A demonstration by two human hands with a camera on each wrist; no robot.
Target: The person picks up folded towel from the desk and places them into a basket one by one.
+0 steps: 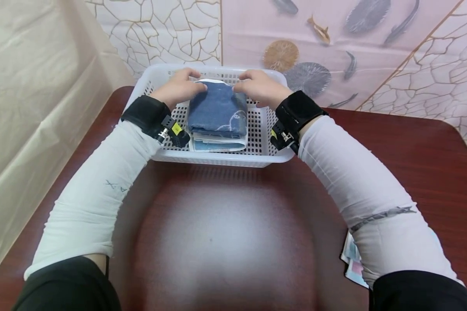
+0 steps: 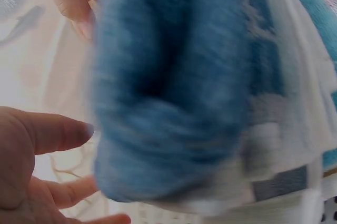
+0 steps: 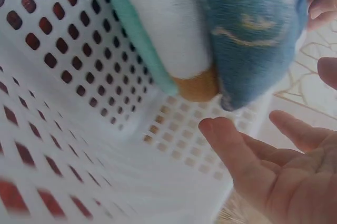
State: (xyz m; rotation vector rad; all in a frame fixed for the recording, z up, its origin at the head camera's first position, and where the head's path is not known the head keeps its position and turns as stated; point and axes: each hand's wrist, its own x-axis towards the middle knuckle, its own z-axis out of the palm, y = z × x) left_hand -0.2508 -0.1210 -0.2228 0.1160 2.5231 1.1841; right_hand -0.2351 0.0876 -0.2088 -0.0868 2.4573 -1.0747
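A folded blue towel (image 1: 218,108) lies on top of a stack in a white perforated basket (image 1: 208,160). Beneath it show a white folded towel (image 3: 163,29) with a brown end and a teal-green towel (image 3: 139,45). At the stack's far left corner is my left hand (image 1: 179,88), its thumb by the blue towel's edge and its fingers (image 2: 68,190) spread loosely. My right hand (image 1: 262,88) is at the far right corner, fingers extended; in the right wrist view a small gap separates them from the towels. The blue towel is blurred in the left wrist view.
The basket stands on a dark red-brown table (image 1: 225,229) against a patterned wall covering (image 1: 249,39). A cream cloth (image 1: 43,86) hangs along the left side. Partly under my right forearm lie pale printed cards or cloths (image 1: 354,263); their kind is unclear.
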